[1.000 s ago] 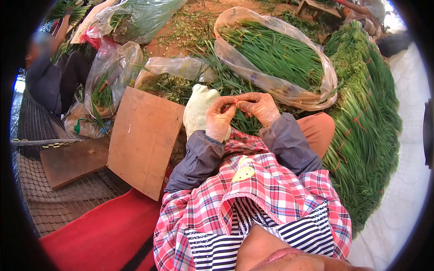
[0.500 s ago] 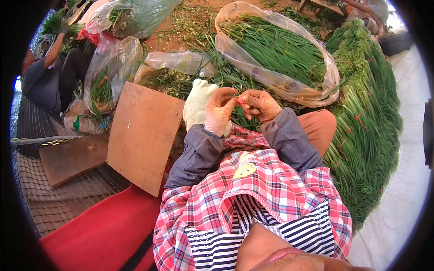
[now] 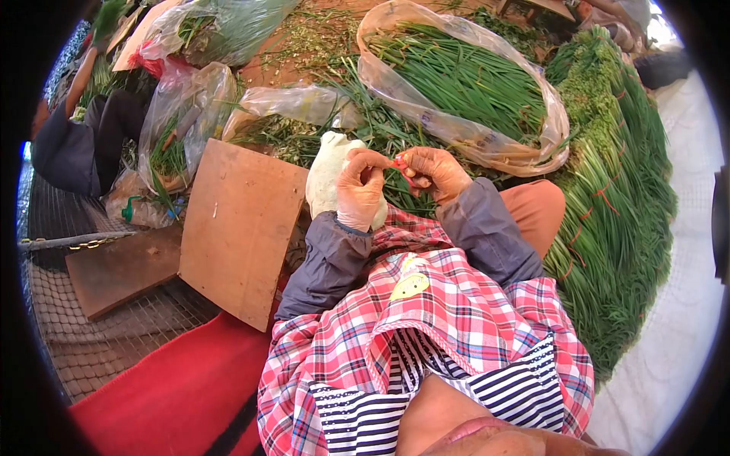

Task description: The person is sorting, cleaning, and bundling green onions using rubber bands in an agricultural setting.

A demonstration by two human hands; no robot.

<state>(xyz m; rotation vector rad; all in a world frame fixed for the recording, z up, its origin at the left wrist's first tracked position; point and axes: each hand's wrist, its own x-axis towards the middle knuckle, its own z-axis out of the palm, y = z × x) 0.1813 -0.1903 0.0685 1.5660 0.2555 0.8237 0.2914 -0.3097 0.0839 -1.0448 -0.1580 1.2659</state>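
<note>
While the two hands were raised together just above the lap, a thin red rubber band (image 3: 401,163) was pinched between them: the fingertips of the left hand (image 3: 360,190) were pressed to one end of it and those of the right hand (image 3: 435,172) to the other, so that the band was drawn short and taut, apparently to be kept open for use. Neither hand was spread; both were curled closed on the band. Behind the left hand, at about ten o'clock from it, a pale cream cloth bundle (image 3: 328,176) was set upright, within easy reach.

At twelve o'clock from the hands, a large clear plastic bag of loose green chive stalks (image 3: 464,80) was laid open-mouthed, presumably so that stalks could be drawn out readily. At three o'clock, a long heap of green chive bunches tied with red bands (image 3: 616,197) was stacked, stalks laid alike. At nine o'clock, a flat square brown wooden board (image 3: 239,228) was propped at a tilt, with a darker wooden plank (image 3: 122,270) lying beyond it on wire mesh flooring (image 3: 91,342). At ten o'clock, crumpled clear plastic bags holding green scraps (image 3: 179,121) were piled, and a seated person in dark clothing (image 3: 76,144) was partly seen beyond them.
</note>
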